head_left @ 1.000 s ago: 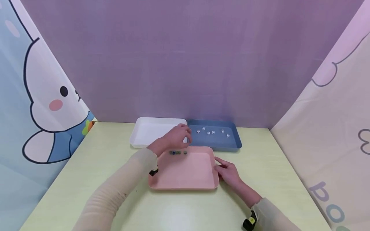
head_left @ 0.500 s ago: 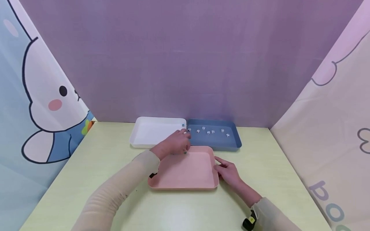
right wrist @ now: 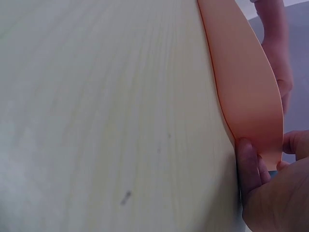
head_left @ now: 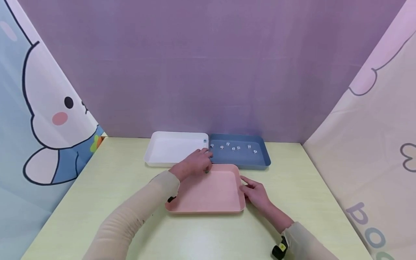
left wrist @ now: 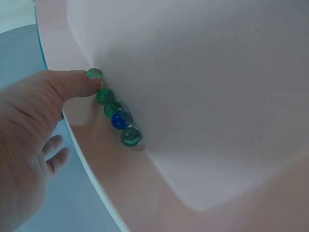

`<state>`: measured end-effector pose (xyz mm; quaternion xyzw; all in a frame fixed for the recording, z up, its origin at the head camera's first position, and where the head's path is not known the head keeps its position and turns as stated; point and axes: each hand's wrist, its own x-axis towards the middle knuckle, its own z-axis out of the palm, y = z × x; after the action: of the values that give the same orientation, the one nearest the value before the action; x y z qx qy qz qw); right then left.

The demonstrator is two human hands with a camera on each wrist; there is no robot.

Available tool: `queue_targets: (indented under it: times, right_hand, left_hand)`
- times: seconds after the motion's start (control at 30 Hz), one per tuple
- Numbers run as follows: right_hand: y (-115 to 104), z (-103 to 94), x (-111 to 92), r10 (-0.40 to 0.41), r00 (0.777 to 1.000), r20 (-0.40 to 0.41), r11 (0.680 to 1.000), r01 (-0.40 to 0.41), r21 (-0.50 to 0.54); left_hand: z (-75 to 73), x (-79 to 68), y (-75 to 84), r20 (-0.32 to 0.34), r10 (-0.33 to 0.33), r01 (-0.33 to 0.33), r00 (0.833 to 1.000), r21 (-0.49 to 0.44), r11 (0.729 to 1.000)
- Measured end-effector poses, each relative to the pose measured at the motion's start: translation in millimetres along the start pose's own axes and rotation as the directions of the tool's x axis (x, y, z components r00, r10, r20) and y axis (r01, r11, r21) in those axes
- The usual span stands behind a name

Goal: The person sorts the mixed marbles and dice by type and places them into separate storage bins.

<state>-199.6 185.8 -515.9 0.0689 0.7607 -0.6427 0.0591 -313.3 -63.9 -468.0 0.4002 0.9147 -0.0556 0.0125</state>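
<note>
A pink tray (head_left: 208,196) lies in front of me on the table. My left hand (head_left: 195,162) reaches over its far edge. In the left wrist view its fingertips pinch a green marble (left wrist: 94,73) at the end of a row by the tray wall. The row has more green marbles (left wrist: 105,95) and a blue marble (left wrist: 120,119). Two other fingers (left wrist: 58,162) hang curled outside the rim. My right hand (head_left: 256,195) grips the tray's right side, its thumb (right wrist: 248,164) low on the outer wall.
Behind the pink tray stand a white tray (head_left: 167,148) and, right beside it, a blue tray (head_left: 224,159) with several small white dice (head_left: 238,148). One small blue marble (head_left: 205,141) sits in the white tray's right corner. A purple backdrop (head_left: 208,72) closes off the table's back.
My left hand has come down and slightly nearer, from above the gap between the back trays to the marble row. A marble in the white tray now shows. My right hand stays at the tray.
</note>
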Motion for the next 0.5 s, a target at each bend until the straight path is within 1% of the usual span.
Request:
queue_targets:
  times: [0.23,0.37,0.5]
  right_hand:
    - [-2.1,-0.5,0.1,0.004,1.0,-0.003,1.0,-0.004,-0.018]
    - [-2.9,-0.8,-0.2,0.002,1.0,-0.003,1.0,-0.002,-0.014]
    - [-2.6,-0.3,-0.5,0.015,1.0,0.005,1.0,-0.015,0.003]
  left_hand:
    - [5.9,-1.0,-1.7,-0.038,0.032,-0.031,0.999,0.01,0.999]
    - [7.7,-1.4,-1.9,-0.058,0.04,-0.041,0.998,-0.021,0.999]
    - [10.8,-0.9,-1.5,-0.044,0.026,-0.029,0.999,-0.064,0.998]
